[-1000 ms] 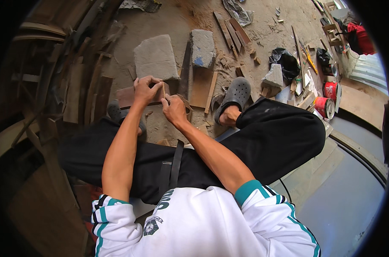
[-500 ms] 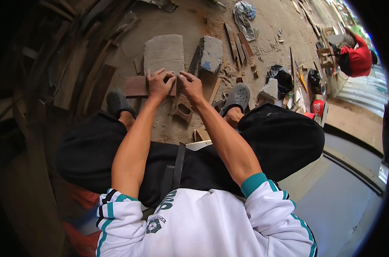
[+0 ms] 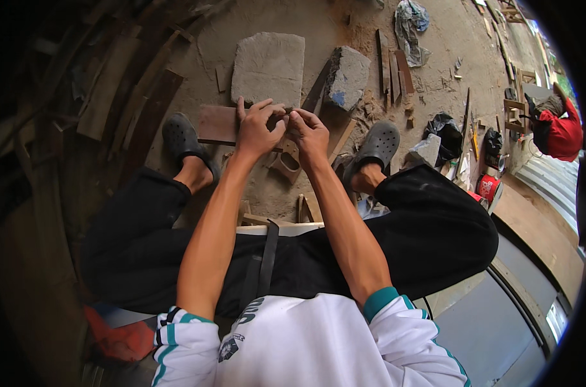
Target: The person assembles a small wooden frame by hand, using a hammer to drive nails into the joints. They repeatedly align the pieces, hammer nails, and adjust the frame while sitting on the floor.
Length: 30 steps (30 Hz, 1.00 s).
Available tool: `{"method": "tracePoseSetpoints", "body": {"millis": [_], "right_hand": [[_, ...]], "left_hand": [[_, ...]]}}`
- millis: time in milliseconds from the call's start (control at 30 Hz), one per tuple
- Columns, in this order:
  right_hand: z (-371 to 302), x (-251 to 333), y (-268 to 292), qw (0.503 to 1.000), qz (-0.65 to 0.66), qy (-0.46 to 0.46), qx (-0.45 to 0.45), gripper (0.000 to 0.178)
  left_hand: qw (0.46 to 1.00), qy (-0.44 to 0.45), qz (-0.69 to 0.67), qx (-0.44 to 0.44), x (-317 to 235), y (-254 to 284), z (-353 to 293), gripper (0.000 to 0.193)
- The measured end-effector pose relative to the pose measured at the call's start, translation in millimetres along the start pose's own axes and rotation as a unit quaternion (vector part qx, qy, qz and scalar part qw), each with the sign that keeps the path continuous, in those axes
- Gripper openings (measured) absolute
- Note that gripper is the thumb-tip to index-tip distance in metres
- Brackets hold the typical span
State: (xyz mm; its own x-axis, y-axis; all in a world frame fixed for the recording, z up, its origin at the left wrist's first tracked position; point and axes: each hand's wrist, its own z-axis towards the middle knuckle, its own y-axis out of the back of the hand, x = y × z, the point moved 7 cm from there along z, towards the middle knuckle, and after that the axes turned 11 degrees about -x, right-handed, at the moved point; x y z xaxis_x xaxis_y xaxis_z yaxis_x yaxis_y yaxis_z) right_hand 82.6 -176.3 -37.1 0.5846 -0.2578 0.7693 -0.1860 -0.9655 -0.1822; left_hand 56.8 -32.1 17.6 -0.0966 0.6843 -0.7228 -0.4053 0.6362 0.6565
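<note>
My left hand (image 3: 259,131) is above a reddish-brown wooden board (image 3: 217,124), its thumb and forefinger pinched together and its other fingers stretched forward. Close against it, my right hand (image 3: 309,134) is closed in a pinch, the fingertips of both hands meeting. Something small and dark shows at the fingertips; I cannot make out what it is. The board lies crosswise in front of a flat grey stone slab (image 3: 268,68), its right part hidden by my left hand. Just below my hands is a wooden piece with an oval hole (image 3: 286,165), partly covered by my right wrist.
A rough concrete block (image 3: 348,77) stands right of the slab, beside wood strips (image 3: 394,69). Planks (image 3: 152,116) pile up at the left. A black plastic bag (image 3: 444,137) and a red can (image 3: 489,187) lie to the right. Beyond them crouches a person in red (image 3: 557,132).
The view has shifted, so the slab, board and block appear farther right. My fingertips, slightly apart before, have come together.
</note>
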Motion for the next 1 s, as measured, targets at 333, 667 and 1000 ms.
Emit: {"method": "tracePoseSetpoints", "body": {"millis": [333, 667, 1000], "right_hand": [[-27.0, 27.4, 6.2, 0.982, -0.113, 0.138, -0.066, 0.025], [-27.2, 19.9, 7.4, 0.974, -0.115, 0.175, -0.085, 0.014], [-30.1, 38.8, -5.6, 0.894, -0.258, 0.366, -0.008, 0.022]], "left_hand": [[0.998, 0.031, 0.023, 0.047, -11.1, 4.0, 6.3, 0.039], [0.990, 0.095, 0.024, 0.101, -6.6, -3.3, 12.5, 0.059], [0.978, 0.147, 0.012, 0.149, -3.6, -6.6, 15.9, 0.050]]}}
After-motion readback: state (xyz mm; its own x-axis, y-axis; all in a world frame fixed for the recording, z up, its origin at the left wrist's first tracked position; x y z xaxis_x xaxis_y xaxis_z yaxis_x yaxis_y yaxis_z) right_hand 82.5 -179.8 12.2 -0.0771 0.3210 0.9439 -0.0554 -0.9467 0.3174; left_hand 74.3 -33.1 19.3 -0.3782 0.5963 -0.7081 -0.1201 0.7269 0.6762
